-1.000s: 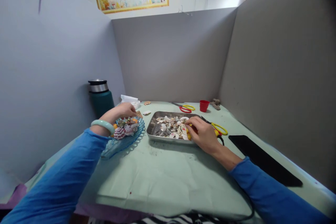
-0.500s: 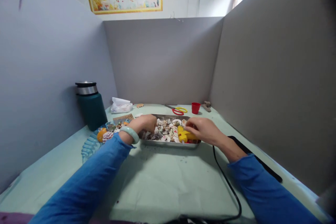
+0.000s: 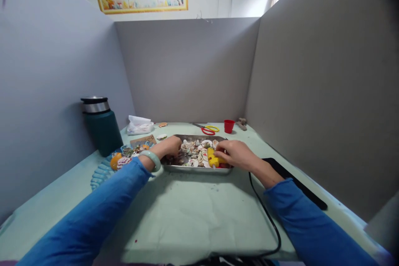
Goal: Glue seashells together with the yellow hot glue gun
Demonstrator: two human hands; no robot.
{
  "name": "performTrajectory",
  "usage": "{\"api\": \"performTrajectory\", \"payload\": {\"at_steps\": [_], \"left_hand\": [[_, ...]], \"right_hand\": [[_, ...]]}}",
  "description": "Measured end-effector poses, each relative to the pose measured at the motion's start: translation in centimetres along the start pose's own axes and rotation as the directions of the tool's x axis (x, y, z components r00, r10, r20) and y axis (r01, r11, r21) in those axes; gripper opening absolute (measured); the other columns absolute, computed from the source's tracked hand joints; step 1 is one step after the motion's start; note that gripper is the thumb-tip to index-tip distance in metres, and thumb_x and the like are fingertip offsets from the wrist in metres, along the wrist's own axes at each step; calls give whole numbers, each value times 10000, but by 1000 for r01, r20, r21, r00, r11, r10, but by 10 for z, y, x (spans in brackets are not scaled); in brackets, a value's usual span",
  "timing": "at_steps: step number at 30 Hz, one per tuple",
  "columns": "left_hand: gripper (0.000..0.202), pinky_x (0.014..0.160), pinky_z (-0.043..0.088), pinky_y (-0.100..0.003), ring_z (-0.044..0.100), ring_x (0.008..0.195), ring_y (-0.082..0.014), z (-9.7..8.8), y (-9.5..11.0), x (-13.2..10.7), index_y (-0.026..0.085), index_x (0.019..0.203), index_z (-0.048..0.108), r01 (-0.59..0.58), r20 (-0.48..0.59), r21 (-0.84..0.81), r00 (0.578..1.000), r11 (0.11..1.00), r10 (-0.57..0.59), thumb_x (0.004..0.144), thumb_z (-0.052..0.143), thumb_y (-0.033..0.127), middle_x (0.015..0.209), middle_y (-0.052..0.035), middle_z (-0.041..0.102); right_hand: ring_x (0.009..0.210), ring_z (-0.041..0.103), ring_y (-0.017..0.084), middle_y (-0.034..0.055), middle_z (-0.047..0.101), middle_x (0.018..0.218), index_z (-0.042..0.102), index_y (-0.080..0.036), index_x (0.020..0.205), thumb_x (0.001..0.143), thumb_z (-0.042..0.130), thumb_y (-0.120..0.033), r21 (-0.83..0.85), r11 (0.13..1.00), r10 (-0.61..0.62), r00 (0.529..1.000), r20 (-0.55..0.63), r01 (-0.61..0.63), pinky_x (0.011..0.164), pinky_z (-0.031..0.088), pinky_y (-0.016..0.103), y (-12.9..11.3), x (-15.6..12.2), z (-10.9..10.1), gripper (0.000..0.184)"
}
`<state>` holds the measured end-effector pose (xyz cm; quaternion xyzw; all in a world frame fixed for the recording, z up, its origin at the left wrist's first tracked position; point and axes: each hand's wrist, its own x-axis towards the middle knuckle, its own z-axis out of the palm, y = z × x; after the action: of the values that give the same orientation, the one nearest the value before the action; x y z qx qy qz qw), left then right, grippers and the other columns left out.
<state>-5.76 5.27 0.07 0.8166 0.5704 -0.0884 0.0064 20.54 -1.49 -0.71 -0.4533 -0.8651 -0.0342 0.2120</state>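
Observation:
In the head view, a shallow metal tray (image 3: 199, 170) full of small seashells (image 3: 195, 151) lies at the middle of the table. My left hand (image 3: 171, 146), with a pale green bangle (image 3: 152, 159) on its wrist, reaches into the tray's left end. Its fingers are curled down among the shells, and their tips are hidden. Over the tray's right end, my right hand (image 3: 234, 151) is closed around a yellow glue gun (image 3: 213, 158). The gun's nozzle points down toward the tray's near rim, and a black cord (image 3: 264, 205) runs toward me.
Left of the tray are a blue ribbed piece (image 3: 100, 173), assorted ornaments (image 3: 126, 160) and a dark green bottle (image 3: 103, 133). Tissues (image 3: 139, 125), scissors (image 3: 208, 129) and a red cup (image 3: 228, 126) stand behind. A black flat object (image 3: 296, 183) lies right. Grey panels (image 3: 187, 70) enclose the table.
The whole view has shifted slightly, so things appear a little farther left. My left hand stays at the tray's left end, and my right hand still holds the glue gun.

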Motion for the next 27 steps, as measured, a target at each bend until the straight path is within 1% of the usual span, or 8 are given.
{"api": "performTrajectory", "payload": {"at_steps": [4,8,10,13,16,19,23,27], "left_hand": [[352,552,452,-200,617,563,-142,-8,-8,1,169,878,717,10,-9,-66,1000,998,-10,572,562,89,798,-83,717],[426,546,444,-189,619,582,-141,-20,-9,-6,178,933,715,-18,-10,-36,1000,999,17,560,550,52,806,-71,721],[447,587,448,-188,631,661,-152,-22,-7,-7,198,950,715,-65,-31,10,997,998,66,562,557,45,841,-64,723],[389,661,459,-204,640,756,-173,-15,-1,-8,217,929,721,-93,-56,59,994,994,97,592,583,82,879,-71,720],[304,684,477,-245,650,775,-210,-4,6,-9,183,883,728,-37,-55,111,998,993,43,602,622,132,900,-126,709],[246,690,486,-270,655,783,-230,0,12,-12,157,849,728,33,-94,101,995,994,-24,642,597,129,904,-160,701],[235,692,481,-253,656,778,-210,-4,14,-18,178,831,733,60,-122,61,991,996,-52,668,570,128,873,-127,712],[241,703,473,-249,654,812,-212,-9,14,-23,184,842,735,98,-158,13,983,995,-94,677,564,145,880,-111,715]], "right_hand": [[687,551,138,34,660,809,631,-200,822,859,506,-392,43,999,18,999,50,-20,593,332,239,0,0,-6,232],[704,547,148,27,647,827,627,-205,866,801,560,-427,87,995,38,984,173,-54,588,338,237,4,-2,-15,241],[758,550,170,39,635,875,629,-212,909,738,620,-449,33,997,62,976,209,-70,602,345,241,6,-3,-18,292],[846,546,212,63,613,944,623,-226,977,672,674,-453,-97,993,93,971,222,-73,630,349,254,5,-5,-16,384],[833,550,224,66,618,906,613,-242,1017,695,652,-448,-185,980,121,962,244,-76,622,335,264,3,-6,-12,384],[800,556,222,64,626,874,608,-258,1050,737,614,-430,-210,975,128,960,250,-75,615,323,270,4,-7,-10,358],[854,554,221,59,632,922,602,-278,1082,766,588,-377,-164,985,81,974,213,-47,652,331,271,9,-6,-9,331],[899,536,233,62,632,948,608,-284,1095,737,627,-372,-173,983,94,971,220,-56,672,328,274,7,-4,-5,369]]}}
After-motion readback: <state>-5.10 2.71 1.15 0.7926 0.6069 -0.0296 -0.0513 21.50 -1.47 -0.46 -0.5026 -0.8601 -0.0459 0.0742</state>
